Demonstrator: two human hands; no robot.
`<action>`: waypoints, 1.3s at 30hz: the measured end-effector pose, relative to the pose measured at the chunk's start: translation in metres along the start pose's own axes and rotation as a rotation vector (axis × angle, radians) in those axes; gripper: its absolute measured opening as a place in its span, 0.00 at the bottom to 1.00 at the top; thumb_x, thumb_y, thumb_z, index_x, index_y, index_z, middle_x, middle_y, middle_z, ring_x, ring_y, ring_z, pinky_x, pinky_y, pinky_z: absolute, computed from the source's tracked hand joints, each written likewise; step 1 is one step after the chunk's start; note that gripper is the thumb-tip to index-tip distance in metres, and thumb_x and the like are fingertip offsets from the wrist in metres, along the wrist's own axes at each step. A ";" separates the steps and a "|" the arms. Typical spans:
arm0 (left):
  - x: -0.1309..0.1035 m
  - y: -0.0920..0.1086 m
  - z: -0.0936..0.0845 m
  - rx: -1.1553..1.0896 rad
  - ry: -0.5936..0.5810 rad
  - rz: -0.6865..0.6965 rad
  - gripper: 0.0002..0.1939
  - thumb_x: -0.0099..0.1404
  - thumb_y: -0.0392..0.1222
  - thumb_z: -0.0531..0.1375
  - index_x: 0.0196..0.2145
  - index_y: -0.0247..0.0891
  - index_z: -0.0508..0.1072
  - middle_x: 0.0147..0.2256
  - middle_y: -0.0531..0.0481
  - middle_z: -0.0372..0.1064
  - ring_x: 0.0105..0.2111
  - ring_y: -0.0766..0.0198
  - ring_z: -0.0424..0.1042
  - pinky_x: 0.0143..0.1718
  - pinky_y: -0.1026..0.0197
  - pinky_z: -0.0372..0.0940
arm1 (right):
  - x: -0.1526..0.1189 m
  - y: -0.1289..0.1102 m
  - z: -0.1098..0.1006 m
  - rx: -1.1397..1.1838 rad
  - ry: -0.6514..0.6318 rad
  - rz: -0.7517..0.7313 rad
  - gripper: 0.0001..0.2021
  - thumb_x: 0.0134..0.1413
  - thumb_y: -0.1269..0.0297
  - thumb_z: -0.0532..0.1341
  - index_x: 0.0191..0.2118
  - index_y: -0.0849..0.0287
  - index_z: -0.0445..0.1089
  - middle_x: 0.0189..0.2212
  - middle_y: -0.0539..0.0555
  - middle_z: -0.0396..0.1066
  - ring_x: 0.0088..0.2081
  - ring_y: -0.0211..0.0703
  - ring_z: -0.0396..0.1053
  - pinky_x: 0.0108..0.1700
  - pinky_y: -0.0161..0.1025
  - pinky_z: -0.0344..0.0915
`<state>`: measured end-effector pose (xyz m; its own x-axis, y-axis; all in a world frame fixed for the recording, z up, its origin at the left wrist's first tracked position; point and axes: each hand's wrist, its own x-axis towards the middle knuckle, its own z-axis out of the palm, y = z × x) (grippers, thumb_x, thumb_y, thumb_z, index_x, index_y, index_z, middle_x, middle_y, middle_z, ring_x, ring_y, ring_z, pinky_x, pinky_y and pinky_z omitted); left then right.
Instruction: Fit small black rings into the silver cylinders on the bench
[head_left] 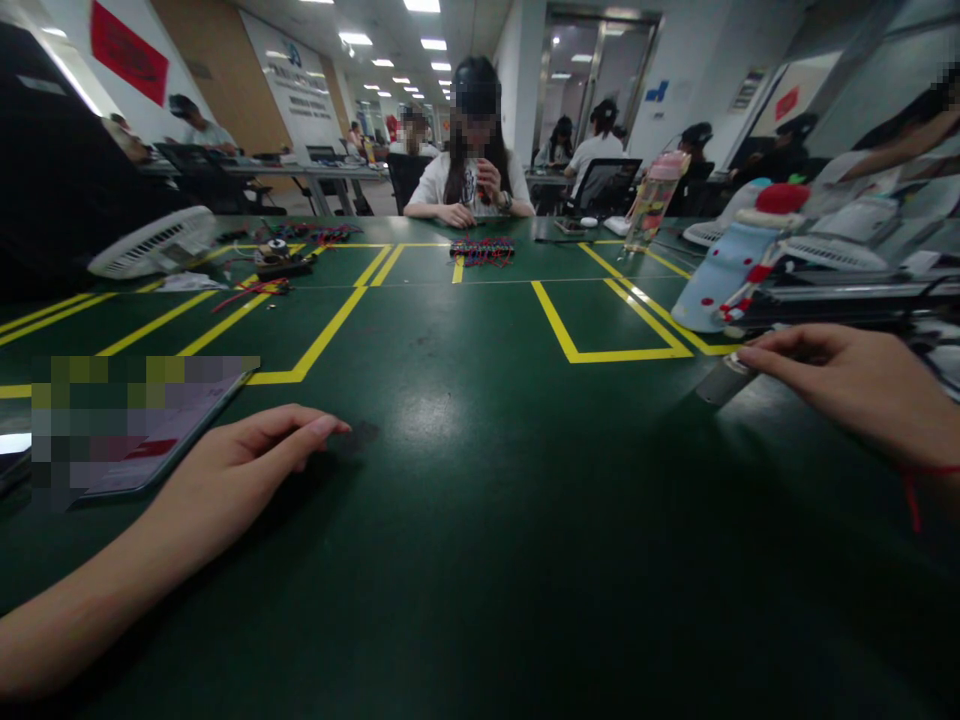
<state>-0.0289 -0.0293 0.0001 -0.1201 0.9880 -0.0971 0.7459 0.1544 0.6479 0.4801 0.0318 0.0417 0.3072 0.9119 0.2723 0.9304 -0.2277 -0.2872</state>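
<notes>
My right hand (pixel 840 375) pinches a small grey metal cylinder (pixel 724 381) between thumb and fingers. The cylinder is tilted, with its lower end close to the green table (pixel 480 560); whether it touches is hard to tell. Part of its upper end is hidden by my fingers. On the other side, my left hand (pixel 270 440) lies low over the table with its fingers loosely bent and nothing visible in them. A tablet or large phone (pixel 161 450) with a lit screen, partly blurred out, lies beside my left wrist.
Yellow tape (pixel 630 355) marks areas on the table. A blue bottle with a red top (pixel 724 270) stands near my right hand, a clear bottle (pixel 651 205) behind it. Wired parts (pixel 482 250), a wired device (pixel 277 258) and a white fan (pixel 154 243) lie further off. A person (pixel 476 175) sits opposite.
</notes>
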 end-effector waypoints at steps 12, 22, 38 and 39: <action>0.000 -0.003 -0.001 0.010 -0.006 -0.008 0.22 0.61 0.64 0.53 0.41 0.46 0.72 0.30 0.55 0.67 0.32 0.59 0.67 0.33 0.61 0.58 | -0.003 -0.004 -0.005 0.243 -0.077 0.029 0.17 0.44 0.52 0.64 0.38 0.56 0.78 0.38 0.57 0.75 0.38 0.46 0.70 0.40 0.42 0.60; 0.001 -0.004 0.000 -0.001 -0.020 0.004 0.21 0.61 0.63 0.54 0.41 0.46 0.72 0.31 0.55 0.68 0.32 0.60 0.67 0.32 0.62 0.57 | -0.002 -0.002 -0.003 0.337 -0.123 0.030 0.13 0.45 0.57 0.64 0.36 0.57 0.77 0.39 0.55 0.75 0.42 0.46 0.70 0.46 0.44 0.60; 0.001 -0.003 0.002 0.012 -0.018 0.024 0.22 0.61 0.63 0.54 0.42 0.46 0.72 0.32 0.54 0.70 0.32 0.59 0.68 0.34 0.61 0.58 | -0.048 -0.054 0.029 0.627 -0.157 -0.385 0.21 0.44 0.56 0.67 0.45 0.59 0.69 0.42 0.57 0.73 0.39 0.42 0.72 0.43 0.41 0.71; 0.001 -0.004 0.002 0.013 -0.021 0.023 0.22 0.61 0.63 0.54 0.42 0.46 0.72 0.33 0.54 0.70 0.32 0.59 0.68 0.33 0.61 0.58 | -0.058 -0.068 0.033 0.688 -0.219 -0.448 0.21 0.46 0.56 0.66 0.45 0.59 0.68 0.42 0.57 0.73 0.40 0.42 0.72 0.44 0.41 0.71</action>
<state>-0.0306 -0.0288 -0.0044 -0.0889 0.9912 -0.0979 0.7569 0.1311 0.6403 0.3928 0.0053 0.0150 -0.1733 0.9279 0.3300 0.6046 0.3648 -0.7081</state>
